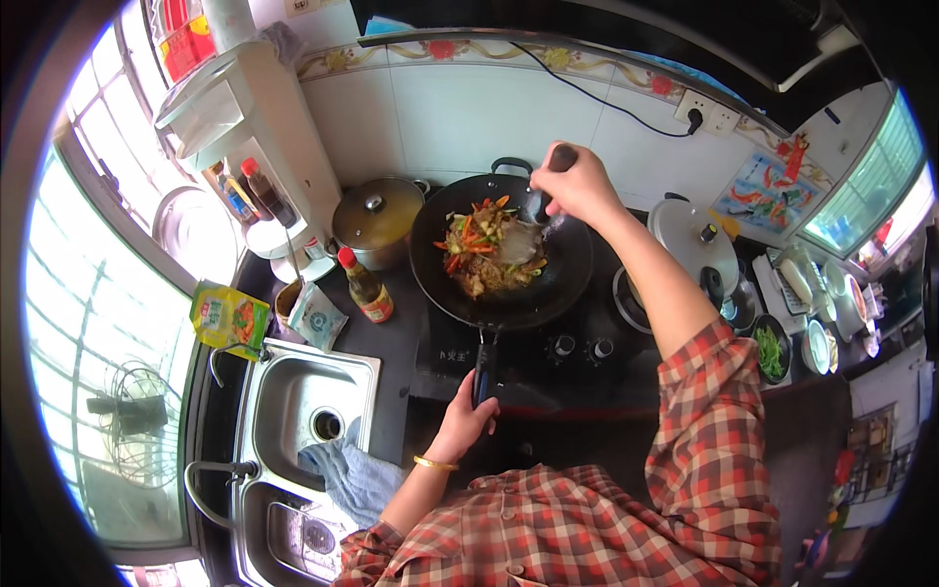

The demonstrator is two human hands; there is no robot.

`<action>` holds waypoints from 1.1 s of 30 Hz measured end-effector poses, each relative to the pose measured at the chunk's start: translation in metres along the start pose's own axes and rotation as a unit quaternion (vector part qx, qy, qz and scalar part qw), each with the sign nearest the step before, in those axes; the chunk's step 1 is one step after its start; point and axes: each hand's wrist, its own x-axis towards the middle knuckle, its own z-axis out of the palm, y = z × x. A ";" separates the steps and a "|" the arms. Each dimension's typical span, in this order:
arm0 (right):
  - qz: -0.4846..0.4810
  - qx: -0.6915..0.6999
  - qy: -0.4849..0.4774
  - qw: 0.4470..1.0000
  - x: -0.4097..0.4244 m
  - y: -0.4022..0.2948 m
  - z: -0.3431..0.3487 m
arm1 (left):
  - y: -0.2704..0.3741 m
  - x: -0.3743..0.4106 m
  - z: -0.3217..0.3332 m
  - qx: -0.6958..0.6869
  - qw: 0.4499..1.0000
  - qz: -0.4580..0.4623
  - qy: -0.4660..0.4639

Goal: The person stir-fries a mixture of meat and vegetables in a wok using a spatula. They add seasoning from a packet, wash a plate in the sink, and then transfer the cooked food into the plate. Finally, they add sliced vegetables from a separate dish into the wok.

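My left hand [463, 422] grips the long handle [483, 370] of a black wok [568, 282] on the gas stove. Above the wok's far right side, my right hand [576, 183] holds the dark handle of a metal spatula [518, 243]. Its blade rests among the food, partly blurred. Stir-fried food [480, 253] lies in the middle and left of the wok, with red and orange strips, green pieces and browned bits that I cannot name for certain.
Left of the wok stand a lidded pot [375, 216] and a red-capped sauce bottle [365, 286]. A steel double sink [370, 396] holds a draped blue towel [359, 469]. To the right are a pressure cooker [693, 238] and a bowl of green vegetables [770, 352]. A range hood [587, 40] hangs above.
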 end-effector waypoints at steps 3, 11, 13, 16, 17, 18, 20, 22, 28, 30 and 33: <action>-0.011 -0.102 -0.020 0.995 -0.012 -0.008 -0.004 | 0.002 -0.001 0.000 0.008 1.000 -0.001 0.000; 0.038 0.248 0.154 0.956 -0.005 0.119 -0.012 | 0.007 0.001 0.003 -0.001 1.000 -0.011 -0.019; 0.050 0.350 0.142 0.925 -0.004 0.129 0.013 | 0.004 -0.001 0.000 -0.010 1.000 -0.008 -0.015; -0.014 0.339 0.029 0.940 -0.013 0.110 0.034 | 0.003 -0.001 -0.001 -0.020 1.000 -0.001 -0.016; -0.119 0.257 -0.019 0.959 -0.011 0.115 0.040 | 0.002 0.000 -0.001 -0.019 1.000 -0.001 -0.013; -0.184 0.178 -0.069 0.964 -0.019 0.099 0.042 | 0.000 0.001 -0.002 -0.022 1.000 -0.002 -0.009; -0.279 0.061 -0.160 0.945 -0.037 0.062 0.035 | 0.000 0.000 -0.001 -0.020 1.000 -0.004 -0.005; -0.303 -0.007 -0.251 0.919 -0.048 0.035 0.019 | 0.001 0.001 0.000 -0.012 1.000 -0.006 -0.006; -0.324 -0.059 -0.335 0.883 -0.076 -0.035 -0.019 | -0.002 0.001 0.000 -0.003 1.000 -0.004 0.003; -0.309 -0.039 -0.338 0.888 -0.075 -0.035 -0.015 | -0.003 0.002 0.000 -0.004 1.000 -0.002 0.003; -0.249 -0.057 -0.324 0.911 -0.067 -0.018 -0.004 | -0.001 0.001 0.000 -0.007 1.000 -0.004 -0.002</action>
